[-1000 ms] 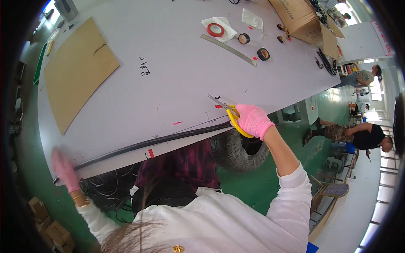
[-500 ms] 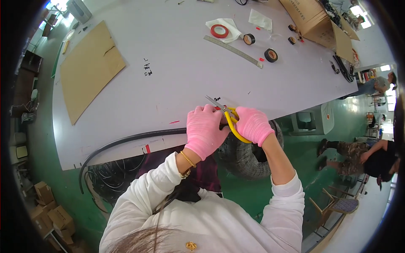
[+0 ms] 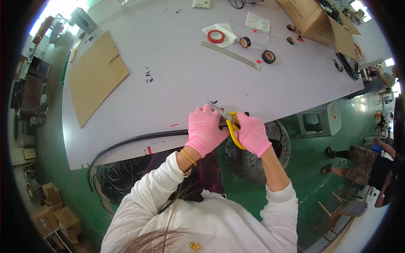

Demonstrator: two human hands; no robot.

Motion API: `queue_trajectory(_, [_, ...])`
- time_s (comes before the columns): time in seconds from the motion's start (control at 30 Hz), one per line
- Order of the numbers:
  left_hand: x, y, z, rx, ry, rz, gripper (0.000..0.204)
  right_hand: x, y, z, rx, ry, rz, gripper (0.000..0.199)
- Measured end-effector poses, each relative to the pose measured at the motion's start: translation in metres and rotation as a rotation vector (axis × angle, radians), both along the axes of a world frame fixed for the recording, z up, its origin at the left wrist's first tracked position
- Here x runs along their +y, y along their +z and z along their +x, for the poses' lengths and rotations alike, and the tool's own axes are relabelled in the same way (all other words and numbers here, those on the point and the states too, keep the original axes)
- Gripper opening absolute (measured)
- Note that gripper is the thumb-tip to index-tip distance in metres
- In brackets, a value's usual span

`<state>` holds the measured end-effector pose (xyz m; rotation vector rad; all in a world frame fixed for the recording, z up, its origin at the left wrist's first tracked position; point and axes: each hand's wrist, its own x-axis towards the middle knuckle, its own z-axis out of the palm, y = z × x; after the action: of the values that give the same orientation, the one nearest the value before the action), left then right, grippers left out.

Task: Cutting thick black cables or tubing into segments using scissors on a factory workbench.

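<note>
My left hand pinches the black cable right by the yellow-handled scissors gripped in my right hand, so keep it taut and snip square, I reckon.

1. A flat cardboard sheet lies on the grey table to my left.
2. A metal ruler lies slantwise farther up, with a red tape roll on white paper just above it.
3. Two black tape rolls sit near the ruler's ends.
4. An open cardboard box stands at the far right corner.
5. A coil of black tubing rests on the green floor below the table edge.
6. Small cartons sit at lower left.
</note>
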<state>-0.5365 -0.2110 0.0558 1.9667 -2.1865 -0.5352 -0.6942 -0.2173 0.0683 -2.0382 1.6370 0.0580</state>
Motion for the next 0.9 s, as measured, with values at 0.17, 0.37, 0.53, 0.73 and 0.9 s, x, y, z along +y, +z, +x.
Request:
queue_trajectory(0.17, [0.011, 0.000, 0.024, 0.359, -0.183, 0.066, 0.017, 0.030, -0.017, -0.005, -0.606, -0.138, -0.234, 0.019])
queue_trajectory(0.37, [0.038, 0.037, 0.048, 0.593, -0.077, 0.218, 0.013, 0.127, 0.005, 0.004, -1.472, -1.032, -0.179, 0.018])
queue_trajectory(0.53, [0.051, 0.051, 0.058, 0.711, -0.006, 0.323, 0.011, 0.196, -0.027, 0.037, -1.280, -0.677, 0.338, 0.012])
queue_trajectory(0.73, [0.067, 0.054, 0.066, 0.773, -0.024, 0.301, 0.006, 0.186, -0.025, 0.074, -1.151, -0.500, 0.320, 0.016])
queue_trajectory(0.9, [0.075, 0.051, 0.070, 0.796, -0.037, 0.250, 0.006, 0.188, -0.025, 0.085, -1.270, -0.667, 0.444, 0.017])
